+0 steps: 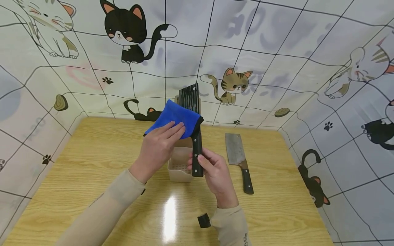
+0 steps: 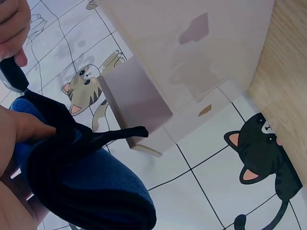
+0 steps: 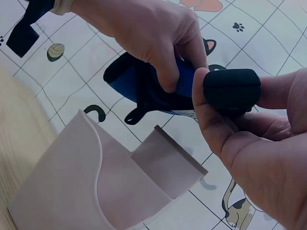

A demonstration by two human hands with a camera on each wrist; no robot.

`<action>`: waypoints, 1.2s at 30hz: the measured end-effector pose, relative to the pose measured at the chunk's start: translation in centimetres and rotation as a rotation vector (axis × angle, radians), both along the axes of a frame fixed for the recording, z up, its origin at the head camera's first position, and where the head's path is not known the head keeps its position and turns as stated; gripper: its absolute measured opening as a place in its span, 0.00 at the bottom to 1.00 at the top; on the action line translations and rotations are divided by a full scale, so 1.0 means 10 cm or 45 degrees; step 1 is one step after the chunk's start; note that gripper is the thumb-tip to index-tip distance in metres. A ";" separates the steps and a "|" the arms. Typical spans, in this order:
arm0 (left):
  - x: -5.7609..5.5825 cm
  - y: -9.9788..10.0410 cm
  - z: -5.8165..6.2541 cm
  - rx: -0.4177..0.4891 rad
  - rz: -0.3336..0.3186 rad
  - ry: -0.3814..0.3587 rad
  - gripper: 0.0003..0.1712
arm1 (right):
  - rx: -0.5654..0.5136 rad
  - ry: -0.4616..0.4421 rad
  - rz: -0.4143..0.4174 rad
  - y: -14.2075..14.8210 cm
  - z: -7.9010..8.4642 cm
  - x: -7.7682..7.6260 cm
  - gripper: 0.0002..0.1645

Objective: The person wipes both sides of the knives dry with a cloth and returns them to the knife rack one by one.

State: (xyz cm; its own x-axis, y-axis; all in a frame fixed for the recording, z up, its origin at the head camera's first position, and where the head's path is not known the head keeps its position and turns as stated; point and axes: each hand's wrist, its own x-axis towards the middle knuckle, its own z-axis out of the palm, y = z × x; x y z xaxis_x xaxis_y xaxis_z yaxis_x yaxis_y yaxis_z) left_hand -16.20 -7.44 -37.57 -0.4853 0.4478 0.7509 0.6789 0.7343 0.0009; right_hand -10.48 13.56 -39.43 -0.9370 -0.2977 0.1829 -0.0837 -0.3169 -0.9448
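Note:
My right hand [image 1: 217,172] grips the black riveted handle of a kitchen knife [image 1: 197,157], which points up with its dark, wavy-patterned blade away from me. Around the lower blade lies a blue cloth [image 1: 176,118] with black edging, and my left hand [image 1: 160,141] holds it there, fingers across the front. The left wrist view shows the thumb pressing into the cloth [image 2: 100,179]; the cloth covers part of the blade. In the right wrist view the handle's butt end [image 3: 232,91] sits between thumb and fingers.
Behind the hands stands a beige plastic holder [image 1: 180,176] with a perforated bottom and a taller back part. A cleaver [image 1: 236,150] with a brown and black handle lies on the wooden table [image 1: 117,143] at the right. Cat-patterned sheeting [image 1: 184,58] surrounds the table.

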 end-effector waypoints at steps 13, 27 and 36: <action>0.00 -0.08 0.01 -0.014 0.085 -0.019 0.18 | -0.029 -0.011 0.031 0.00 0.00 0.00 0.24; 0.00 -0.10 -0.01 -0.038 0.071 0.034 0.17 | -0.042 -0.043 -0.005 0.01 0.05 0.00 0.25; -0.06 -0.16 0.01 -0.021 0.100 0.028 0.17 | -0.039 -0.012 0.051 0.02 0.04 0.00 0.24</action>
State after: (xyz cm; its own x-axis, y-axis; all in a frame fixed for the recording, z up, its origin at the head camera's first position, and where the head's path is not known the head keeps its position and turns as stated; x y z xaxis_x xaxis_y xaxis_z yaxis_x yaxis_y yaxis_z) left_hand -16.81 -9.09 -37.43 -0.5027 0.4213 0.7549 0.6189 0.7851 -0.0260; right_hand -10.45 13.76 -39.06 -0.9261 -0.3294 0.1837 -0.0614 -0.3489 -0.9352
